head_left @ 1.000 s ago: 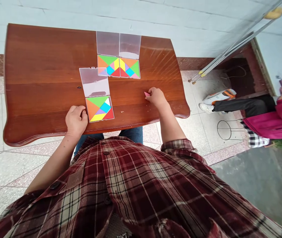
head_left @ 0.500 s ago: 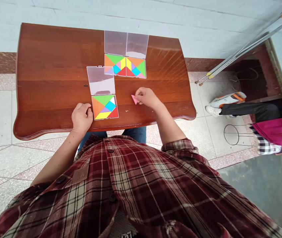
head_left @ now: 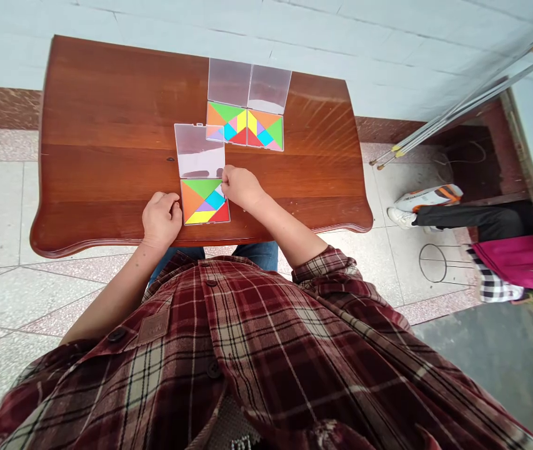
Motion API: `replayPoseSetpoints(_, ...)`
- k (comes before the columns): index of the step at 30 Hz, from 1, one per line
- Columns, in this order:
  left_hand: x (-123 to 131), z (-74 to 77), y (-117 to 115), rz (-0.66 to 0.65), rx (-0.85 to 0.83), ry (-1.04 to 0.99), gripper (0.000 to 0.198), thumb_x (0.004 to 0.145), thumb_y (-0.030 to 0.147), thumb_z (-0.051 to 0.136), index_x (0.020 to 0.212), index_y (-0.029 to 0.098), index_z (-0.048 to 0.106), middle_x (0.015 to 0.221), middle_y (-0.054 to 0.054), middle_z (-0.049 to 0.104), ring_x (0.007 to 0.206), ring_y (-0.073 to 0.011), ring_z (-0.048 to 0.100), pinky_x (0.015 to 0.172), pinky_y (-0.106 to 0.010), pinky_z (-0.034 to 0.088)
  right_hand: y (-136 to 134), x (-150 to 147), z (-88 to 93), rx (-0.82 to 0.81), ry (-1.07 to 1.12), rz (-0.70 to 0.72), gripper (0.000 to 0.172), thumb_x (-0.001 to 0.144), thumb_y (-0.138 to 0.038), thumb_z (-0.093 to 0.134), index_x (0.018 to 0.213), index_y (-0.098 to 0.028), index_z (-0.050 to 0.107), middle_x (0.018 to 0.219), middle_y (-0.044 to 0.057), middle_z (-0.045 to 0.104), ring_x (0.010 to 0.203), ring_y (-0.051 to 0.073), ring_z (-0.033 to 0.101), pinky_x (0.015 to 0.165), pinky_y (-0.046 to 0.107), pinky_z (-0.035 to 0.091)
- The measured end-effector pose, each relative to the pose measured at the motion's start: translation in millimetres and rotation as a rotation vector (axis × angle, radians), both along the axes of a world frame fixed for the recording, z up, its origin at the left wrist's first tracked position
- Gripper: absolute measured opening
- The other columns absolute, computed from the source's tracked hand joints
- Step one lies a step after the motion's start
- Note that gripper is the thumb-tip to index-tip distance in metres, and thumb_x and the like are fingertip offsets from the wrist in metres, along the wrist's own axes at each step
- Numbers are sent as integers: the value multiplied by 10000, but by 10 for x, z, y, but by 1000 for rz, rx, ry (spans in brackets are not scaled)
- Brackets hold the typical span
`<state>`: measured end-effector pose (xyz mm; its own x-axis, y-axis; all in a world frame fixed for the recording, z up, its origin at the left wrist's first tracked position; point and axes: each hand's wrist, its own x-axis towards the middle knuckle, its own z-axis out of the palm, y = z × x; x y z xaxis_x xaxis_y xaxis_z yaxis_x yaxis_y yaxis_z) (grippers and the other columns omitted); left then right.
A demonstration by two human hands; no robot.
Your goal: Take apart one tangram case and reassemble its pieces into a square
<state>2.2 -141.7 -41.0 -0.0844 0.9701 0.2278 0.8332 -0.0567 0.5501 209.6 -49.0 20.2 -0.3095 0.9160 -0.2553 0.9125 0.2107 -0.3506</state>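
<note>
My right hand (head_left: 242, 187) is over the right edge of the nearest tangram tray (head_left: 182, 219), fingers pinched at its white gap; the pink triangle in that pinch is hidden now. Green, orange, blue, purple, yellow and red pieces lie in this tray. Its clear lid (head_left: 199, 150) is folded open away from me, overlapping a corner of the tangram set behind. Loosely curled, my left hand (head_left: 161, 217) rests on the table against or just beside the tray's left edge, with nothing seen in it.
Two filled tangram sets (head_left: 227, 112) (head_left: 266, 120) stand side by side farther back, lids open toward the wall. The brown wooden table (head_left: 107, 137) has a curved front edge close to my body. To the right are crutches (head_left: 416, 134), a bag (head_left: 430, 197) and a seated person's leg (head_left: 472, 222).
My right hand has moved left with the pink triangle, from the bare tabletop to the near tray's right edge. My left hand stays beside the tray. The view has shifted slightly.
</note>
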Motion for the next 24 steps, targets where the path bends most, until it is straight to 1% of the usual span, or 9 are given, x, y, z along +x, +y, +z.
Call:
replayPoseSetpoints(3,2,3,-4,-6,4,-16,252,833,228,460,959,185,674,884,-61,627,841,-200,588,765,-327,475,-4,-77,18,4,-97,28,171,853,-77,462,960,-154,571,931,128,687,836,262,639,753,370,486)
replayPoseSetpoints(6,1,5,-6,-5,5,-20,245,832,227,465,953,188,675,871,-59,619,834,-201,583,758,-327,473,0,-137,27,7,-146,72,194,858,-77,469,998,-137,588,977,151,694,869,275,648,757,375,491)
replayPoseSetpoints(10,4,19,-11,-2,-15,-39,238,838,225,464,952,188,670,884,-62,613,855,-206,584,784,-337,475,9,-123,79,-9,-124,113,149,896,-180,515,1011,-136,599,985,130,690,907,270,637,770,369,490)
replayPoseSetpoints(12,7,27,-15,-1,-35,-50,235,846,226,462,961,186,663,899,-66,611,869,-209,583,802,-344,477,9,-69,117,10,-86,80,154,925,-208,487,1005,-140,600,957,111,683,894,254,630,774,359,485)
replayPoseSetpoints(14,7,27,-17,-2,-40,-52,232,849,229,462,963,187,659,904,-67,611,877,-213,584,807,-348,478,-1,-9,137,36,-57,43,170,941,-195,447,987,-147,604,935,98,675,871,239,622,771,348,475)
replayPoseSetpoints(16,5,17,-16,-5,-25,-49,228,845,229,465,958,191,659,898,-63,613,877,-213,586,804,-345,479,-20,32,122,43,-34,55,167,929,-171,449,955,-156,614,948,91,670,861,228,615,764,333,465)
replayPoseSetpoints(20,-2,-8,-10,-3,-6,-40,231,843,232,465,959,191,660,908,-65,622,877,-211,592,799,-342,481,-55,35,19,-2,-3,140,131,897,-183,510,915,-168,639,1007,87,662,863,214,601,745,312,449)
replayPoseSetpoints(22,-5,-8,-8,0,-6,-31,234,844,233,463,960,187,661,911,-69,625,874,-212,596,795,-342,479,-54,46,-23,-17,19,141,131,888,-185,518,902,-169,647,995,83,660,851,207,594,745,308,443)
replayPoseSetpoints(24,-8,0,-7,-1,-5,-30,235,842,230,460,960,184,659,907,-68,625,872,-210,598,793,-338,476,-50,105,-47,4,80,109,137,876,-169,510,885,-173,647,965,70,659,837,193,585,758,301,439)
